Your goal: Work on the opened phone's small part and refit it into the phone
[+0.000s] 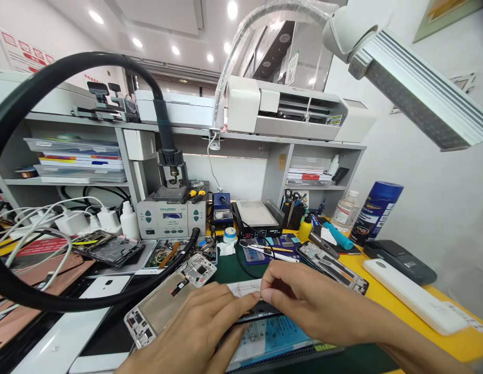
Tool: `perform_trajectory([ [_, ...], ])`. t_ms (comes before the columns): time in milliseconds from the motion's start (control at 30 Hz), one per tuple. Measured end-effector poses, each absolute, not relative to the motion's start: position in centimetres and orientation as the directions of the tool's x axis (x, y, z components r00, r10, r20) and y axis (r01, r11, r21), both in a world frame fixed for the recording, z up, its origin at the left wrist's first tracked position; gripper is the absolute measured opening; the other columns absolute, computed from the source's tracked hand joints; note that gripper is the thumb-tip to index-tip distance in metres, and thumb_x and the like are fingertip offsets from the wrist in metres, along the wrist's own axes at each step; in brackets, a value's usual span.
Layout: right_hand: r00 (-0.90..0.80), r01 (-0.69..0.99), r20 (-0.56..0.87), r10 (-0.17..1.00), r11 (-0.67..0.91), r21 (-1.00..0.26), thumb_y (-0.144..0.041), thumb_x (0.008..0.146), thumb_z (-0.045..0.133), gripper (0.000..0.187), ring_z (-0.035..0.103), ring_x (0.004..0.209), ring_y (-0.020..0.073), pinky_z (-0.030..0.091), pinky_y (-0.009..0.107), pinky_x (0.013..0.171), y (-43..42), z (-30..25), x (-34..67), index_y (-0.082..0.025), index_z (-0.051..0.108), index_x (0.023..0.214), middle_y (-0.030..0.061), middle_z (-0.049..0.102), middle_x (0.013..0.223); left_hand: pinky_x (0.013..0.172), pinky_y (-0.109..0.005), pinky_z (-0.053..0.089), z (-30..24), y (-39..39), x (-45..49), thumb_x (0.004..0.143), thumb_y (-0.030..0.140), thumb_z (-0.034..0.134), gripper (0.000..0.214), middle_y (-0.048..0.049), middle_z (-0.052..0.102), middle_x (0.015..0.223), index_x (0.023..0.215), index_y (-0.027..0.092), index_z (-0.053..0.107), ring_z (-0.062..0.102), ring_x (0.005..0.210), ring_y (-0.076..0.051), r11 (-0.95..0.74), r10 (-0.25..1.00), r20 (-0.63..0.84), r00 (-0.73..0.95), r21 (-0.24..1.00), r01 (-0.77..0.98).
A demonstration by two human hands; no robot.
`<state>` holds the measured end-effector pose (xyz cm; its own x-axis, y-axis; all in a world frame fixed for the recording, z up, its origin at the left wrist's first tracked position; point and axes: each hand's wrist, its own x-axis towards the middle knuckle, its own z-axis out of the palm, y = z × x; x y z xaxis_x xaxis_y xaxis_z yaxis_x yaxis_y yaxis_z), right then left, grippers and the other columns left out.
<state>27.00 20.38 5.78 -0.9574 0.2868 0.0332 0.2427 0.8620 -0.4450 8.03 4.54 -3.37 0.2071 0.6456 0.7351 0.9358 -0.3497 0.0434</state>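
My left hand [202,324] is closed around the edge of a dark, opened phone [265,310], thumb below and index finger on top. My right hand [315,301] pinches thumb and forefinger together over that phone, touching my left index fingertip; what lies in the pinch is hidden. Behind the fingers shows a white sheet with markings [243,287]. Beneath the phone is a blue printed plastic sheet [270,335]. A silver phone frame [163,304] lies beside my left hand, and another phone frame [330,266] lies beyond my right wrist.
A thick black hose [148,296] loops across the left side to a grey soldering station [167,215]. Behind the hands are a flat heating plate [260,215], a tweezer-like white tool [270,252] and a yellow bottle [305,228]. A blue spray can [376,213] stands right.
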Motion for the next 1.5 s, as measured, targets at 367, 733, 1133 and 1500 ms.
perform_trajectory([
  [367, -0.966, 0.18, 0.07, 0.25, 0.84, -0.511, -0.033, 0.115, 0.044, 0.019, 0.06, 0.085, 0.0178, 0.05, 0.031, 0.077, 20.0, 4.0, 27.8, -0.024, 0.055, 0.102, 0.0009, 0.065, 0.1, 0.094, -0.033, 0.066, -3.2, 4.5, 8.0, 0.113, 0.024, 0.047, 0.03, -0.0046, 0.083, 0.112, 0.139, 0.023, 0.062, 0.081, 0.1, -0.019, -0.351, 0.63, 0.75, 0.203, 0.041, 0.936],
  [733, -0.964, 0.156, 0.102, 0.245, 0.833, -0.532, -0.035, 0.117, 0.038, 0.021, 0.063, 0.095, 0.0193, 0.05, 0.035, 0.085, 19.4, 3.5, 28.2, -0.026, 0.053, 0.106, 0.0017, 0.065, 0.108, 0.095, -0.03, 0.064, -2.9, 4.6, 8.3, 0.113, 0.021, 0.046, 0.028, -0.005, 0.082, 0.109, 0.135, 0.023, 0.063, 0.08, 0.099, -0.018, -0.375, 0.638, 0.742, 0.204, 0.068, 0.925],
  [1133, -0.942, 0.28, -0.04, 0.332, 0.719, -0.636, -0.044, 0.113, 0.042, 0.027, 0.056, 0.086, 0.0203, 0.046, 0.034, 0.077, 19.9, 4.6, 27.1, -0.025, 0.058, 0.103, 0.0005, 0.063, 0.096, 0.088, -0.035, 0.068, -2.9, 4.1, 8.7, 0.105, 0.01, 0.048, 0.039, -0.0108, 0.073, 0.141, 0.138, 0.022, 0.065, 0.08, 0.111, -0.023, -0.319, 0.641, 0.728, 0.245, -0.038, 0.947],
  [1500, -0.915, 0.394, -0.248, 0.317, 0.577, -0.716, -0.034, 0.106, 0.052, 0.021, 0.047, 0.074, 0.0169, 0.04, 0.03, 0.068, 20.8, 6.0, 25.2, -0.019, 0.062, 0.096, -0.0022, 0.055, 0.08, 0.083, -0.032, 0.065, -2.6, 3.8, 9.1, 0.111, 0.01, 0.041, 0.033, -0.0071, 0.079, 0.12, 0.128, 0.016, 0.069, 0.081, 0.1, -0.021, -0.255, 0.606, 0.746, 0.277, -0.147, 0.956],
])
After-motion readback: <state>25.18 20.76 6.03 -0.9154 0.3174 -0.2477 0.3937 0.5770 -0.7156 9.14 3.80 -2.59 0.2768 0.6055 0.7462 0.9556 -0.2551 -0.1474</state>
